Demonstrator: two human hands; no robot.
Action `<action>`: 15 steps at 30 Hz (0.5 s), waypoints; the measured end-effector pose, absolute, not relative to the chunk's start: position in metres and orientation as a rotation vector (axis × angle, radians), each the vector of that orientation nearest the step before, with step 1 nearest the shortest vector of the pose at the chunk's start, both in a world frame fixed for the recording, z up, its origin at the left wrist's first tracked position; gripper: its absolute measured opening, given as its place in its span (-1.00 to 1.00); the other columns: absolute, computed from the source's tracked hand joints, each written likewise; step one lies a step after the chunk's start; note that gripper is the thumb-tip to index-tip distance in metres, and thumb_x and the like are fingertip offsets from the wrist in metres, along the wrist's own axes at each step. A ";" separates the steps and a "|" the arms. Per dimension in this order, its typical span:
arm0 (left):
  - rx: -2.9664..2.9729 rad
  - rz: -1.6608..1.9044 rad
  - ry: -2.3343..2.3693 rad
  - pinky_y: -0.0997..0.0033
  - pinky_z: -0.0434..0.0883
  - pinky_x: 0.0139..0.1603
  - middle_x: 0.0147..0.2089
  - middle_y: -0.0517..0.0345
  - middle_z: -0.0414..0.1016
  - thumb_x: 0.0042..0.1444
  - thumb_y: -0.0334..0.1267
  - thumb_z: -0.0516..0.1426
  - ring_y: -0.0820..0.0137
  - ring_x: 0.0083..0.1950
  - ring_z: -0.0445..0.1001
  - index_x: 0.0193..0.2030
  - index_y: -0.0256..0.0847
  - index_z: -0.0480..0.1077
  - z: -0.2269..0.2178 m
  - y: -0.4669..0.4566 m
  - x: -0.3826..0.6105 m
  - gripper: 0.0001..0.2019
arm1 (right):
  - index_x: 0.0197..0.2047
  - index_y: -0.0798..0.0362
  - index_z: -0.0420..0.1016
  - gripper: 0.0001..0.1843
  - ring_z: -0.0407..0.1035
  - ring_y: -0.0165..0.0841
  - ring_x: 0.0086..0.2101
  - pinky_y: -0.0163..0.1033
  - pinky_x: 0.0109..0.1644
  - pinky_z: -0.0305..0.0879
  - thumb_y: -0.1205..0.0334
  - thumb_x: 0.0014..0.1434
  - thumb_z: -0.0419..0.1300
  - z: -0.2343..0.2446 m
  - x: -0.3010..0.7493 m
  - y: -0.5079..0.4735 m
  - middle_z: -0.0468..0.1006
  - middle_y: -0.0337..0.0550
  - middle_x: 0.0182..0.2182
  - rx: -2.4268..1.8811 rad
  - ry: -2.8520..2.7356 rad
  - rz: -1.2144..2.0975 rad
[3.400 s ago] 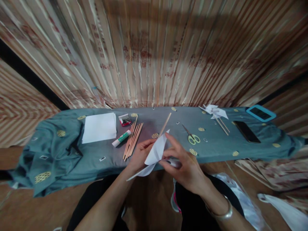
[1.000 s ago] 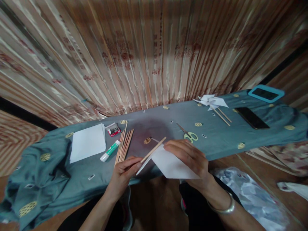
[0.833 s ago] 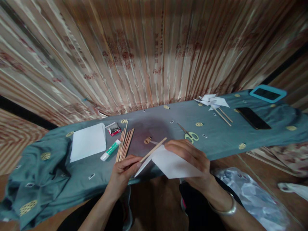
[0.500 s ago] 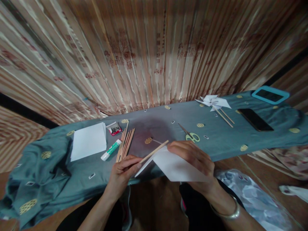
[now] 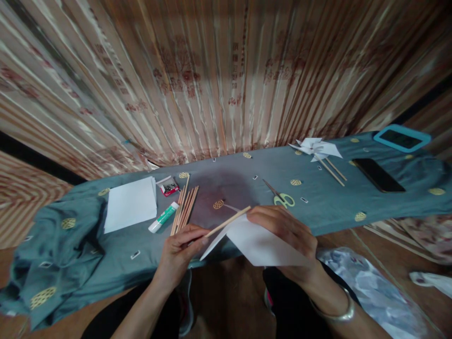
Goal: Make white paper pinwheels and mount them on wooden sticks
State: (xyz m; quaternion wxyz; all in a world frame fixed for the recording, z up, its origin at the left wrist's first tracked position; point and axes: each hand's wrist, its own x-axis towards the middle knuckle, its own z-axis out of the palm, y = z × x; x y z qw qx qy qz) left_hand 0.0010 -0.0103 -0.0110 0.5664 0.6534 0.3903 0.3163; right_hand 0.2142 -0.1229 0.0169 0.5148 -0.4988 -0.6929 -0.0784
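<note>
My left hand (image 5: pixel 180 249) pinches one end of a thin wooden stick (image 5: pixel 229 221), which slants up to the right over the table's front edge. My right hand (image 5: pixel 286 230) is closed on a folded white paper shape (image 5: pixel 261 245), its fingers on the paper's upper edge where the stick's far end meets it. Both hands hover just in front of a low table under a grey-green patterned cloth (image 5: pixel 318 202).
On the cloth lie a stack of white paper (image 5: pixel 130 203), a glue stick (image 5: pixel 163 217), a bundle of wooden sticks (image 5: pixel 184 203), a small red box (image 5: pixel 170 188), green-handled scissors (image 5: pixel 282 197), finished paper pinwheels (image 5: pixel 316 148), a black phone (image 5: pixel 378 174) and a blue-framed device (image 5: pixel 401 138). Striped curtains hang behind.
Earlier both hands held the folded paper upright with the stick lying on the table. The left hand has since taken the stick. Over the last second the hands hardly move; the view drifts slightly.
</note>
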 end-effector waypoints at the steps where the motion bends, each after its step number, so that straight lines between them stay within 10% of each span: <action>1: 1.541 0.751 0.914 0.50 0.37 -0.37 -0.43 0.05 0.55 -0.12 -0.23 0.31 0.38 -0.37 0.48 -0.40 -0.06 0.66 -0.011 -0.010 0.001 -0.90 | 0.04 0.12 0.43 -0.70 0.50 -0.24 -0.11 -0.09 -0.01 0.40 0.36 0.23 0.17 0.017 0.214 -0.123 0.60 0.02 -0.17 -1.199 -1.664 -0.193; 15: 1.583 0.767 0.918 0.51 0.37 -0.36 -0.43 0.05 0.55 -0.10 -0.21 0.31 0.39 -0.37 0.47 -0.39 -0.09 0.66 -0.013 -0.009 -0.003 -0.90 | 0.03 0.12 0.43 -0.71 0.50 -0.24 -0.11 -0.09 -0.01 0.39 0.37 0.23 0.16 0.016 0.214 -0.122 0.60 0.03 -0.16 -1.209 -1.669 -0.176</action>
